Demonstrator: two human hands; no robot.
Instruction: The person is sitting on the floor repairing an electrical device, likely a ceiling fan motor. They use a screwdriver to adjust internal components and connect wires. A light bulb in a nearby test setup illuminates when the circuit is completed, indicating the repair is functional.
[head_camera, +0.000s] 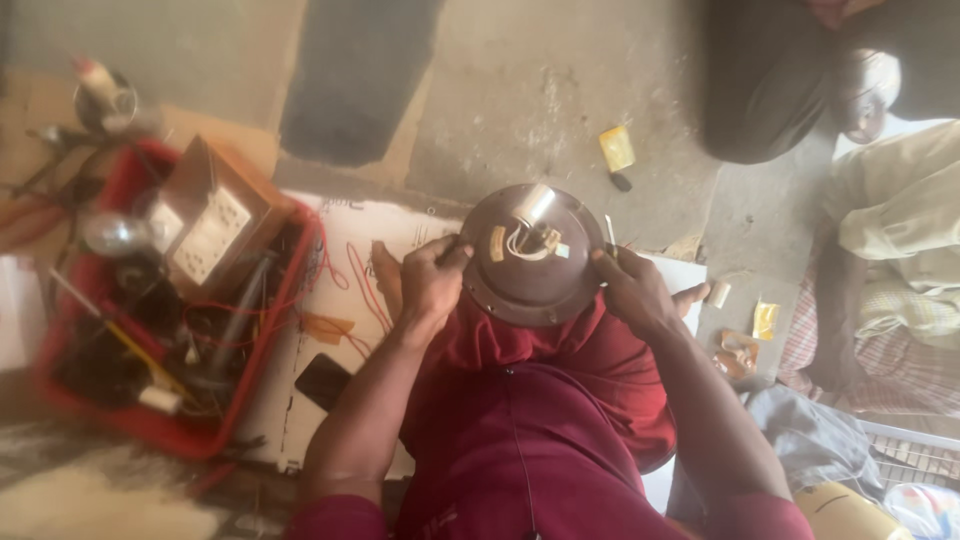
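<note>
Right now we hold a round brown motor housing (533, 262) on our lap, resting on the dark red cloth (520, 345) over our knees. Our left hand (425, 285) grips its left rim, fingers curled and clamped on the edge; our right hand (632, 290) closes on the right rim and seems to pinch a thin metal tool (609, 232) against it, though we cannot tell exactly how.

As we judge it, the work is midway: the housing lies open face up, with white wires (525, 243) and a silver shaft (535, 203) exposed at the centre, and nothing covers them yet. The disc lies roughly flat, its axis along the shaft, which points up and tilts slightly away from us.

To our left sits a red crate (150, 425) full of tools and cables, with a wooden switch box (215, 215) on it. Farther off, a small yellow packet (617, 148) lies on the concrete floor (520, 90).
</note>
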